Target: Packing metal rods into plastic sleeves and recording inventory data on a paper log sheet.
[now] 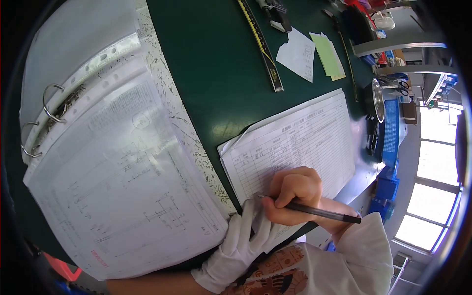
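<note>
1. Your right hand (295, 189) is bare and curled tight around a dark pen (309, 210), pinched between thumb and fingers. The tip sits on the paper at about 9 o'clock from your knuckles, and the barrel trails off toward 4 o'clock over your white sleeve (366, 250).

2. Your left hand (241, 246), in a white glove, lies flat with the fingers loosely spread. It's pressing on the near corner of the form, just beside the pen tip and touching the right hand's underside. It isn't gripping anything.

3. The printed form (305, 140) is a small stack of ruled sheets. Its long axis runs from your hands up toward 1 o'clock, so the unwritten rows sit out that way. The right hand is the one already on it, and the left only pins the near edge.

4. At 9 to 10 o'clock from the hands there's the open ring binder (113, 162). Its plastic-sleeved drawing pages butt up against the gloved hand, with the metal rings (49, 105) at the far left.

5. Further out on the green mat (211, 64), around 12 o'clock, lies a black and yellow ruler (263, 46) pointing away from you. A loose white slip (297, 54) and a pale green note (328, 55) sit just to its right.

6. At 2 o'clock, well apart from the hands, there's a blue bin (391, 130) at the bench edge.
</note>
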`<state>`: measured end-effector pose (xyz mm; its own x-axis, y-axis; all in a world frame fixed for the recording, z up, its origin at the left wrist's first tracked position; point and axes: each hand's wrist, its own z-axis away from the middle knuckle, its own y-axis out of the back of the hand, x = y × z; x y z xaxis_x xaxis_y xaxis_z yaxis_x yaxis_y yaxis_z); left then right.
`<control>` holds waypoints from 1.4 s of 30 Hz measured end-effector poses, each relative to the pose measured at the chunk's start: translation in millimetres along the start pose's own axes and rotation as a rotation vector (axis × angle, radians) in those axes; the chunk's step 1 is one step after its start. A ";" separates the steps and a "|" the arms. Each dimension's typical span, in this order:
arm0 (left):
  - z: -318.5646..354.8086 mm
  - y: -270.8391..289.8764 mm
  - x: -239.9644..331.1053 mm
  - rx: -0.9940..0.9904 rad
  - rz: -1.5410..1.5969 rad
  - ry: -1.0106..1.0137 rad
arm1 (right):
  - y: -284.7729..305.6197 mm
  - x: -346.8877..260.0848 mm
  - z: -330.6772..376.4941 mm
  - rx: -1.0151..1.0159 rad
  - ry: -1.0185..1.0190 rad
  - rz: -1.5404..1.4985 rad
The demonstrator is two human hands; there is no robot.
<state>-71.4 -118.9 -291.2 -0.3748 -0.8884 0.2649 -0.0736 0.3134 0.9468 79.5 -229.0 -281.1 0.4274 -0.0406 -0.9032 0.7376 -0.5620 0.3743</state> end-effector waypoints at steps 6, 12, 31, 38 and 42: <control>0.5 4.4 -1.0 -0.071 -0.158 -0.030 | 0.0 -0.1 -0.4 -0.007 0.004 0.015; -0.5 1.7 0.3 -0.029 -0.063 -0.012 | -0.1 -2.5 -2.0 -0.009 0.003 0.035; -2.9 0.0 0.7 -0.002 -0.045 0.008 | 2.1 -6.7 -0.5 -0.026 -0.067 0.007; -0.9 -0.7 1.1 -0.014 -0.025 0.015 | 3.9 -2.3 1.1 0.037 -0.028 0.025; 0.3 0.1 0.6 -0.019 -0.043 0.004 | 4.7 1.2 1.0 -0.010 0.046 0.050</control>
<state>-72.0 -119.3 -291.1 -0.3684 -0.9022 0.2245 -0.0717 0.2683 0.9607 83.0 -232.5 -280.6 0.4877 -0.0302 -0.8725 0.7199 -0.5515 0.4215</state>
